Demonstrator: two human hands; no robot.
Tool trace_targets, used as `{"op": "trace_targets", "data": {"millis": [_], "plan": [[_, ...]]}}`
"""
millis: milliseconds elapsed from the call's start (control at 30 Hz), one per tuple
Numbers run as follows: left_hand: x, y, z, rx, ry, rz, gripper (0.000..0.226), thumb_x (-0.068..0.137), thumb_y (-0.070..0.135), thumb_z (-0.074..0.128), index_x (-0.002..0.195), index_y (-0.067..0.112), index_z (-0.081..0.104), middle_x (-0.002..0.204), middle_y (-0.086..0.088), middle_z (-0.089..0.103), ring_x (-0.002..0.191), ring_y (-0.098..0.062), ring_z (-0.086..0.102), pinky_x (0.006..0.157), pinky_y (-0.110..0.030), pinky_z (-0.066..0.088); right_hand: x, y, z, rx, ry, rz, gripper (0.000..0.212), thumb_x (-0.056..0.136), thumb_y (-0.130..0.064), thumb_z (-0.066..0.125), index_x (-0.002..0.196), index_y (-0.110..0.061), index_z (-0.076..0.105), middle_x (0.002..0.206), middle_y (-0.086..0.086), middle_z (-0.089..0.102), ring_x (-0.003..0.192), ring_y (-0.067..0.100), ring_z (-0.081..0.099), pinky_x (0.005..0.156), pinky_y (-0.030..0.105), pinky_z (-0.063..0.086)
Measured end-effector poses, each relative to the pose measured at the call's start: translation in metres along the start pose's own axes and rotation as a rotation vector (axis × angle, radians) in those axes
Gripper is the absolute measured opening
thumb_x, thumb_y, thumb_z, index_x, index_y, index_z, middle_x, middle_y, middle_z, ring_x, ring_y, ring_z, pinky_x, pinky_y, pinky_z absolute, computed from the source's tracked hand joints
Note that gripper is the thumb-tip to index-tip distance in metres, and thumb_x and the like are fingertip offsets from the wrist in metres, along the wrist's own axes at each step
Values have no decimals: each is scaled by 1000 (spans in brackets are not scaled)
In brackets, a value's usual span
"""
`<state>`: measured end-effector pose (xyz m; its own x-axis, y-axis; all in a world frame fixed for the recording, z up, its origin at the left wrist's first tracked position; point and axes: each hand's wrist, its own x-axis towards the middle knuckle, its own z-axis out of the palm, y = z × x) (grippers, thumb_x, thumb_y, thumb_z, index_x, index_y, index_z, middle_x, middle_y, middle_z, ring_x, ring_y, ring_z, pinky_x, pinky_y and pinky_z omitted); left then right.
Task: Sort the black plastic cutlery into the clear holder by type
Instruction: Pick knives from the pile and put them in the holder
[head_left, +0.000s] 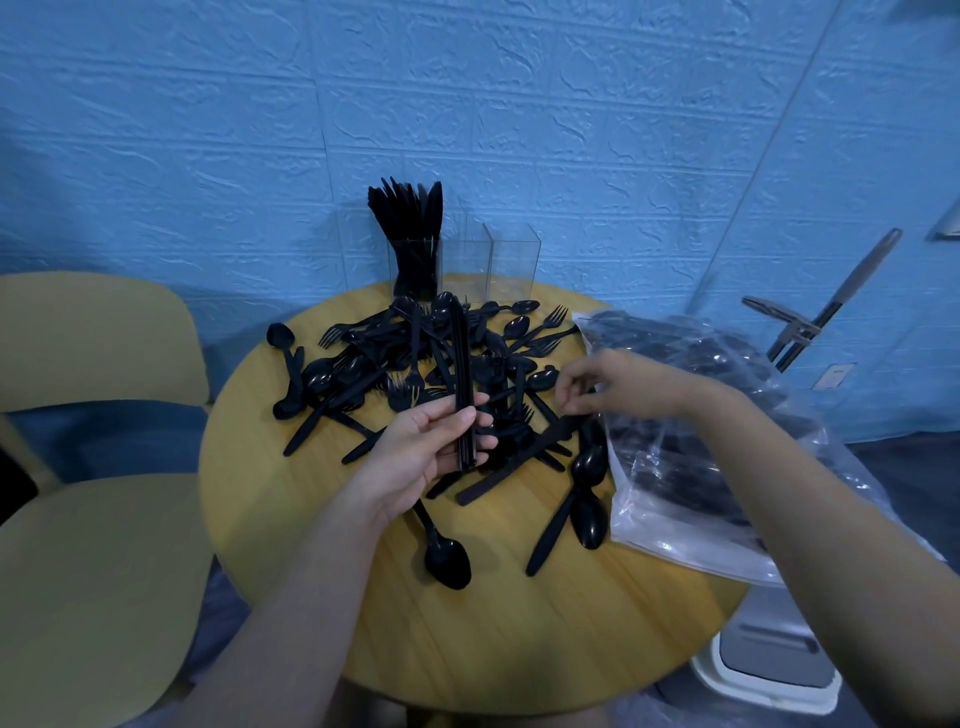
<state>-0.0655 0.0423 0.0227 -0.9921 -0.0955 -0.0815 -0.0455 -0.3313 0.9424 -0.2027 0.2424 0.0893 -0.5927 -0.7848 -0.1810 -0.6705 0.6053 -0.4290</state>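
Left hand (431, 441) grips several knives (461, 384); right hand (597, 384) pinches another; holder (511, 260) has knives only, pile (415, 364) remains.

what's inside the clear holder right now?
The clear plastic three-compartment holder has a bunch of black plastic knives standing upright in its left compartment. The other two compartments look empty. The holder's base is partly hidden behind the black cutlery pile.

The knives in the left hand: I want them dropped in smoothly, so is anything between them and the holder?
Nothing solid. The left hand holds the knives above the cutlery pile; the holder stands beyond it, reachable over the top.
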Motion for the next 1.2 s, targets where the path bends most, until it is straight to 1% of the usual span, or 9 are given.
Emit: {"op": "trace_targets", "data": {"millis": [167, 333, 433, 567, 700, 767, 967, 1133, 1200], "plan": [[0, 0, 0, -13, 29, 39, 22, 93, 8, 52, 112, 9, 62, 85, 0, 70, 80, -15, 69, 70, -26, 58, 2, -3, -12, 138, 61, 56, 13, 96, -11, 53, 97, -19, 64, 92, -10, 61, 67, 3, 63, 78, 22, 49], [1, 4, -4, -37, 143, 139, 21, 92, 6, 52, 110, 11, 63, 85, 2, 71, 92, -15, 69, 79, -29, 58, 7, -27, -29, 352, 314, 20, 12, 91, -5, 60, 98, -11, 68, 82, -7, 62, 48, -1, 57, 61, 8, 46], [2, 3, -2, -29, 155, 110, 20, 92, 6, 53, 109, 10, 63, 95, -2, 71, 93, -19, 69, 83, -35, 56, 11, -42, -33, 466, 386, -2, 8, 87, -9, 66, 94, -8, 70, 80, -2, 65, 49, 1, 58, 60, 10, 49], [0, 4, 2, -36, 77, 22, 18, 94, 8, 52, 107, 10, 64, 94, -6, 72, 81, -18, 71, 67, -26, 58, 17, -52, -34, 598, 395, 24, 9, 81, -14, 73, 87, -7, 70, 70, 3, 65, 54, 5, 60, 61, 19, 55], [-2, 3, 4, -7, 3, 1, 20, 94, 7, 49, 109, 5, 62, 93, -7, 72, 71, -14, 68, 63, -23, 56, 19, -52, -31, 728, 350, -6, 15, 79, -8, 72, 92, -1, 67, 74, 7, 63, 62, 8, 64, 62, 17, 54], [-3, 3, 5, -26, -27, -7, 20, 94, 7, 48, 108, 5, 61, 92, -6, 72, 70, -13, 68, 63, -23, 56, 20, -49, -30, 694, 342, -7, 16, 79, -3, 72, 94, -1, 66, 74, 7, 63, 61, 8, 64, 64, 17, 55], [-5, 4, 6, 32, -140, -31, 26, 83, 16, 53, 106, 10, 62, 90, 0, 74, 70, -10, 67, 65, -24, 58, 30, -55, -15, 428, 447, 16, 14, 77, -10, 77, 84, -7, 64, 59, -1, 58, 54, 9, 60, 69, 30, 57], [-5, 4, 5, 23, -159, -56, 35, 75, 17, 59, 109, 11, 63, 87, 1, 72, 72, -11, 67, 68, -26, 58, 35, -57, -8, 433, 460, 28, 29, 76, -16, 78, 99, -14, 60, 75, 3, 62, 66, 18, 61, 74, 40, 57], [-4, 3, 5, 25, -142, -51, 36, 74, 16, 61, 110, 11, 63, 85, 1, 71, 72, -11, 67, 68, -27, 58, 37, -51, -8, 425, 506, 52, 32, 78, -23, 77, 102, -16, 58, 84, 2, 66, 70, 17, 60, 73, 37, 56]]}}
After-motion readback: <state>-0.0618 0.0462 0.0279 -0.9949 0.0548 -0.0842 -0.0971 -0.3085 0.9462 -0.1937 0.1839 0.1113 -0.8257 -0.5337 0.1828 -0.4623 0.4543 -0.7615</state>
